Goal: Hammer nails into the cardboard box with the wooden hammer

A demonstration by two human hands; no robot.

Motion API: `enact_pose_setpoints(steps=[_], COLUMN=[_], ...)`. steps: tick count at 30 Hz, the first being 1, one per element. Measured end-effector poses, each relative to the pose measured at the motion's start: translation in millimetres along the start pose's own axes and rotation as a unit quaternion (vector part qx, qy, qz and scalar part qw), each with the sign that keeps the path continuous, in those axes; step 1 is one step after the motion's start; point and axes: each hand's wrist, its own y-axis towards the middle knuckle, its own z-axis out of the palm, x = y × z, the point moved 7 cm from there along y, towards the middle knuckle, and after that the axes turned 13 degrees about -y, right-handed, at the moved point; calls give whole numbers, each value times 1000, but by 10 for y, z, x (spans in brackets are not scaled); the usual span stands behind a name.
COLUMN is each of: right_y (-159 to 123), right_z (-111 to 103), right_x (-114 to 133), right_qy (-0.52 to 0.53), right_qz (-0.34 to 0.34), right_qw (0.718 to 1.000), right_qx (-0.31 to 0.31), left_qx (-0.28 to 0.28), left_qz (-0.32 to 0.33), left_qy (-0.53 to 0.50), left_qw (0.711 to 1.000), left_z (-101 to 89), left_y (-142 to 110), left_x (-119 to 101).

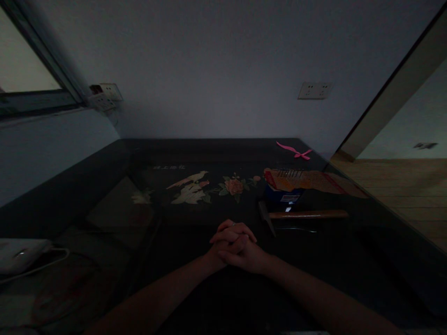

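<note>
My left hand (215, 252) and my right hand (250, 257) are clasped, fingers interlaced, over the dark glossy tabletop (195, 298). Both are closed around each other, and no object shows between them. A ring is visible on one finger. To the right of the hands lies a hammer (307, 214) with a wooden handle, its metal head toward them. A thin shiny rod (296, 229) lies just below the handle. Behind the hammer stands a blue box (284, 195), with a torn cardboard piece (317, 180) on it. Several nails (290, 173) lie in a row on the cardboard.
A pink ribbon (295, 150) lies near the table's far right corner. At the left edge sits a white device (23, 255) with a cable. Bird and flower pictures decorate the tabletop. Wall sockets (314, 90) are on the wall behind; wooden floor (408, 186) shows at right.
</note>
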Motion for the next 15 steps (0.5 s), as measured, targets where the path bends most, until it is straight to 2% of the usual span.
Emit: enact_pose_setpoints(steps=[5,10,15], right_y=[-6,-10,-8], right_z=[-4,6,10], right_x=[5,2,-6], right_qy=[-2,-1,-3], right_qz=[0,2,3], right_qw=[1000,1000,1000], right_qx=[4,4,4], left_qx=[-27,-17,-5], left_qz=[19,-4,-10], left_qy=[-84,-78,-64], left_qw=[996,997,998], left_z=[-25,2,1], left_y=[0,5,14], left_x=[5,80,23])
